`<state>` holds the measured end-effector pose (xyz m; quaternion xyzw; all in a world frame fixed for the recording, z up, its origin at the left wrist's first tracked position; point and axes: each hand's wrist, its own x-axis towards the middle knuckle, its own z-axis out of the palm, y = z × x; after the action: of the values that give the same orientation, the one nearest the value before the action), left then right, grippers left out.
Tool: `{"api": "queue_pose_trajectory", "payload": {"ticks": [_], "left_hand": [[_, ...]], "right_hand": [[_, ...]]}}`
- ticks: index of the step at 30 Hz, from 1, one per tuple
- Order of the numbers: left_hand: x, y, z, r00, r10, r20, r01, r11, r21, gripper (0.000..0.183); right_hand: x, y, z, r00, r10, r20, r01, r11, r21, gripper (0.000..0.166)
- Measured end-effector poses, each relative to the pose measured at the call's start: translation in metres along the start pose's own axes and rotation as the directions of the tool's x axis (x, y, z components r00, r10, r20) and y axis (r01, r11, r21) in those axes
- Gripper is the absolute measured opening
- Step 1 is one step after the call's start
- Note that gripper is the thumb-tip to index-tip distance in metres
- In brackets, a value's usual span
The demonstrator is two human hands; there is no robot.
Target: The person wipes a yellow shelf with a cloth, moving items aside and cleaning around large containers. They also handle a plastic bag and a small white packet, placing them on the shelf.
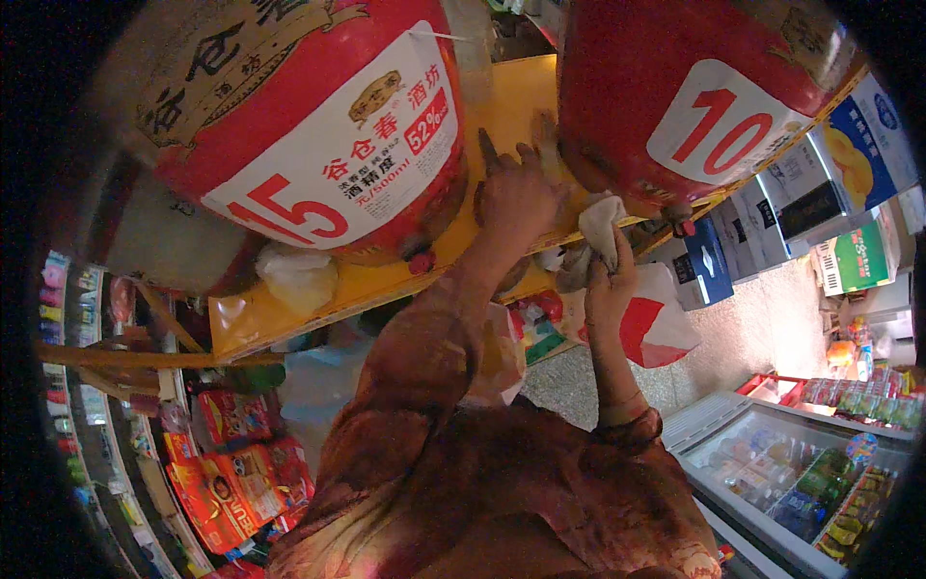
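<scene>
Two big red liquor jars stand on a yellow-covered shelf (246,326). The left jar (239,137) and the right jar (615,94) each carry a white printed label and a red tap low on the front. My left hand (517,189) reaches into the gap between them, over the yellow surface, fingers spread and nothing visible in it. Whether its fingertips touch the surface, I cannot tell. My right hand (611,271) grips a pale cloth (602,217) at the shelf's front edge, just below the right jar.
A knotted whitish plastic bag (296,275) sits beside the left jar. Boxed goods (731,224) line the right side. Below right is a glass-topped chest freezer (788,470) holding packaged goods. Snack packets (231,492) hang at lower left, near stocked shelves (108,449).
</scene>
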<state>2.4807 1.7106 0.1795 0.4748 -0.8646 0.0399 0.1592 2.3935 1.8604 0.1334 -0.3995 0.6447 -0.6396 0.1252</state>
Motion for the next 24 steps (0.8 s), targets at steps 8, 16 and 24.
{"api": "queue_pose_trajectory", "payload": {"ticks": [8, 16, 24], "left_hand": [[0.009, 0.021, 0.012, 0.956, -0.196, 0.217, 0.214, 0.975, -0.063, 0.061], [0.002, -0.011, 0.009, 0.967, -0.191, 0.169, 0.231, 0.936, -0.267, 0.048], [-0.019, -0.018, 0.004, 0.988, -0.126, -0.092, 0.096, 0.956, -0.275, 0.050]], "right_hand": [[0.014, -0.001, -0.017, 0.997, -0.077, 0.010, 0.077, 0.997, 0.005, 0.056], [0.040, -0.020, 0.009, 0.916, -0.261, 0.304, 0.381, 0.803, -0.458, 0.054], [0.048, -0.003, 0.027, 0.873, -0.226, 0.432, 0.446, 0.729, -0.519, 0.049]]}}
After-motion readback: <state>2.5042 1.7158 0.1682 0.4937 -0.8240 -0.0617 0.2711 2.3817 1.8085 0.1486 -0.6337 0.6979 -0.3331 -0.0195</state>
